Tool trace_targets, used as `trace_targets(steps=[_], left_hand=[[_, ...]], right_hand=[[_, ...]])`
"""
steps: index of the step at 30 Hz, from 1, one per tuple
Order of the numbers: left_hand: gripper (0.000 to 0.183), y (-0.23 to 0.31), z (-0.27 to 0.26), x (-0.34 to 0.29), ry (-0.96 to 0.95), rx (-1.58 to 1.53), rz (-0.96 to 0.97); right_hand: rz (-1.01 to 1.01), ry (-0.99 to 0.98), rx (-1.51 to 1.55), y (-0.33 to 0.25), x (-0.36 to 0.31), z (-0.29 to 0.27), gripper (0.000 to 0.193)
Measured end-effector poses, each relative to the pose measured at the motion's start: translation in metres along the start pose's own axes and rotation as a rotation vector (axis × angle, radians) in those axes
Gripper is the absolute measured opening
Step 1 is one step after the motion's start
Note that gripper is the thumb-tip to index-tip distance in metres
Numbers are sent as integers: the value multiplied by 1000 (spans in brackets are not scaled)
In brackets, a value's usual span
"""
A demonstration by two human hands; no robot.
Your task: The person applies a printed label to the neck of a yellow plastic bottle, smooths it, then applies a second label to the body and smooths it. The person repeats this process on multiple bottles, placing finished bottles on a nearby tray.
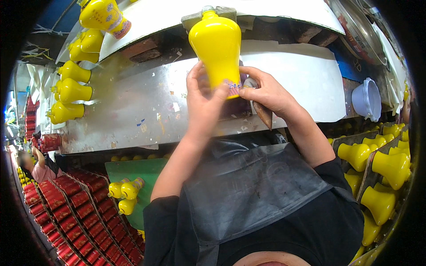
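Observation:
A glossy yellow bottle (pixel 216 42) lies on the worktable, neck away from me, its narrow mouth toward a grey block (pixel 191 20). Around its base end, on the left side, my left hand (pixel 205 99) is closed, thumb near a pink and blue patterned band (pixel 233 88); its fingers are partly blurred. On the other side my right hand (pixel 269 92) pinches the base edge by that band. Tucked under the same hand are a greyish piece (pixel 250 83) and a brown pointed piece (pixel 263 116); their kind is unclear.
Several yellow bottles (pixel 73 91) lie along the table's left edge. A lavender bucket (pixel 366 99) stands at the right, above racks of yellow bottles (pixel 390 168). Red patterned bottles (pixel 84 208) fill racks at lower left, beside a green board (pixel 148 177). Another person (pixel 42 168) is far left.

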State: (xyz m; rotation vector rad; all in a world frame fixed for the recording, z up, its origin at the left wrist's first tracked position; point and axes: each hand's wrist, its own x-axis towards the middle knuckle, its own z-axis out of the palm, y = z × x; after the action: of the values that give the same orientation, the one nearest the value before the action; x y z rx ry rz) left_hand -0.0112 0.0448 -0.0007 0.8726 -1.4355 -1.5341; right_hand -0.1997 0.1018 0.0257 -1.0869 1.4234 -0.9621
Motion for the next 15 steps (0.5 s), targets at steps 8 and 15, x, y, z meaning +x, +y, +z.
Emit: trace_targets(steps=[8, 15], left_hand=[[76, 2, 1, 1, 2, 21, -7], [78, 2, 1, 0, 4, 41, -11]], right_hand=[[-75, -12, 98, 7, -1, 1, 71], [-98, 29, 35, 16, -3, 5, 68]])
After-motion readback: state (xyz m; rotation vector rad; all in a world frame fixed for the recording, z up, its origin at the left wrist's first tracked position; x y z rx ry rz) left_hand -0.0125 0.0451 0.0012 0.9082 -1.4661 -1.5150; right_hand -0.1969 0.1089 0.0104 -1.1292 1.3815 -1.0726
